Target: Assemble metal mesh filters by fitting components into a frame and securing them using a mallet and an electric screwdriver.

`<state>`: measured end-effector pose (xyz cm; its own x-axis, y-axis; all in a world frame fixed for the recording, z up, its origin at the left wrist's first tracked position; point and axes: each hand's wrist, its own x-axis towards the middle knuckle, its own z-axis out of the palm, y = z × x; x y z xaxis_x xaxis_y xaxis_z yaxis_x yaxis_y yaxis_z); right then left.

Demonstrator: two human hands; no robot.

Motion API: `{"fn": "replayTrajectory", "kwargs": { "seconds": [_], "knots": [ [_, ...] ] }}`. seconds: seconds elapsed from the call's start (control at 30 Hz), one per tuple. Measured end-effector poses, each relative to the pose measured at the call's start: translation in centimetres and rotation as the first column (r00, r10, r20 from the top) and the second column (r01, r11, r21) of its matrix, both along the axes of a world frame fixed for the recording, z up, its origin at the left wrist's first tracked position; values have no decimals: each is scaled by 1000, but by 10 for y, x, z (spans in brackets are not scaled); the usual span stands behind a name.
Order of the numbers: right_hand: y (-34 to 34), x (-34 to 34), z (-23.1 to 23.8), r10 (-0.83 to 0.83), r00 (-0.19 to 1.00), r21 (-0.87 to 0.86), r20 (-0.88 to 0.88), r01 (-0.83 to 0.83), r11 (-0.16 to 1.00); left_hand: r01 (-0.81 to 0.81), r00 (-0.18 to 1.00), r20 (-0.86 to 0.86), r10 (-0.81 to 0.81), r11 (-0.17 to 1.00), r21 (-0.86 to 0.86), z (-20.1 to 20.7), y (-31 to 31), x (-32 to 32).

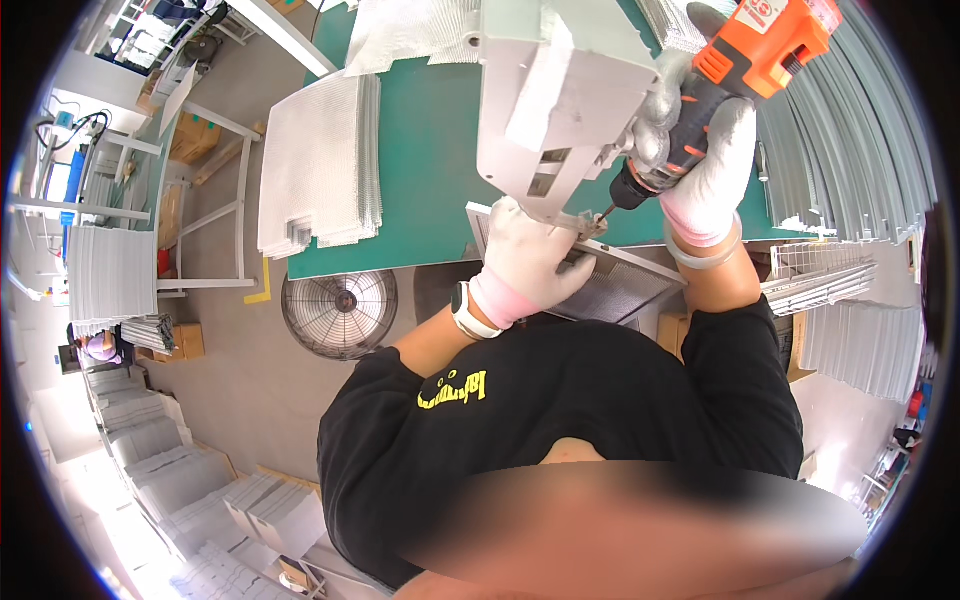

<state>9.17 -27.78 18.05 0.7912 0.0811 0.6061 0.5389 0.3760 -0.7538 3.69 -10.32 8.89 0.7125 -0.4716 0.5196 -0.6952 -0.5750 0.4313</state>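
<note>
My right hand point(718, 180), in a white glove with a pink cuff, is wrapped round an orange and black cordless drill point(690, 120). The drill's thin bit points down and left at a small metal fitting point(590, 226) below a light grey machine head point(560, 110). My left hand point(528, 258), gloved alike, is closed on the edge of a framed mesh panel point(625, 285) just left of the bit. That panel tilts between my body and the green table; the machine head hides some of the left fingertips.
Stacked white mesh sheets point(320, 160) lie on the green table point(430, 150), left of the machine. Long grey strips point(850, 130) are piled at the right. A round floor fan point(340, 312) stands below the table's front edge. White metal racks point(215, 220) stand farther left.
</note>
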Motion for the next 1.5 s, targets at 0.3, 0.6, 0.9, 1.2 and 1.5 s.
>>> {"fn": "replayTrajectory", "kwargs": {
  "seconds": [0.3,0.6,0.9,1.2,1.5],
  "knots": [
    [0,0,-1,127,992,221,-5,-123,967,87,996,21,-87,996,-24,5,-1,-1],
    [-3,-12,5,59,997,60,42,-61,996,144,987,-66,-148,988,-56,-5,-1,-11],
    [1,-26,3,60,998,108,-11,-59,992,246,966,-62,-250,967,-72,-7,-1,-22],
    [-2,-28,-5,257,965,157,-58,-245,957,298,941,-99,-323,931,-209,-28,-6,-20],
    [-3,3,54,-145,974,293,-172,192,937,173,984,62,-168,981,-89,7,7,-10]
  ]
}}
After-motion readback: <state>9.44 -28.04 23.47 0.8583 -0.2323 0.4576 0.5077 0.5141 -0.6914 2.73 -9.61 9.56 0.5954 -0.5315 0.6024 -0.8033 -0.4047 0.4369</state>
